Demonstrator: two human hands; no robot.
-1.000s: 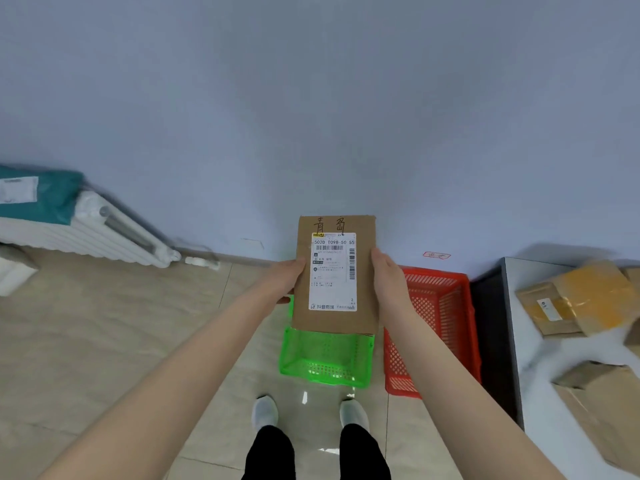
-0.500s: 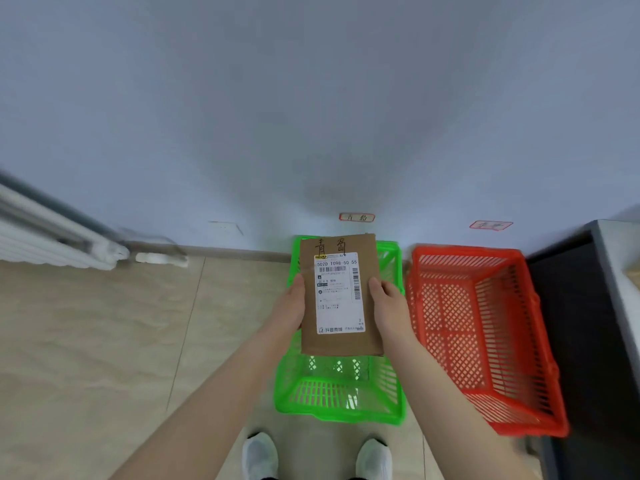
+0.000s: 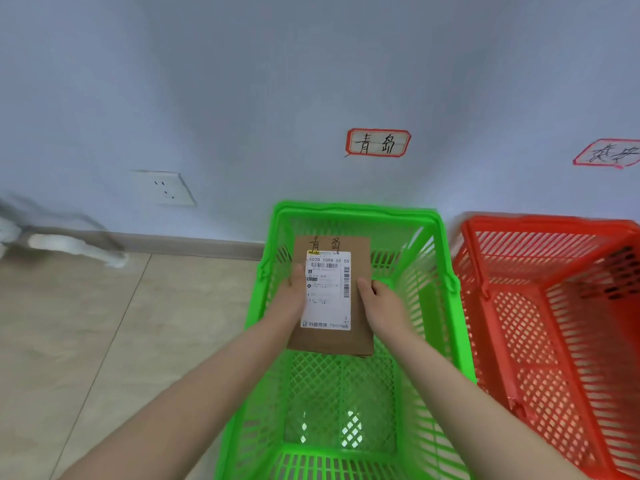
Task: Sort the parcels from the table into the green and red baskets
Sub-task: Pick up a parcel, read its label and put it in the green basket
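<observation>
A flat brown cardboard parcel [image 3: 360, 254] with a white shipping label and handwritten characters at its top hangs inside the green basket [image 3: 353, 211], near its far end. My left hand [image 3: 292, 296] grips its left edge and my right hand [image 3: 381, 303] grips its right edge, thumbs on the parcel's face. The mesh floor of the green basket shows bare below the parcel. The red basket [image 3: 550, 225] stands just to the right, with nothing visible in it.
Both baskets sit on a beige tiled floor against a pale wall. A handwritten sign [image 3: 378, 143] hangs above the green basket, another sign [image 3: 609, 154] above the red one. A wall socket [image 3: 166, 188] and a white radiator pipe [image 3: 76, 249] are at left.
The view has swung down and closer to the baskets. Both hands have lowered the parcel from in front of me into the green basket. The table has left the view.
</observation>
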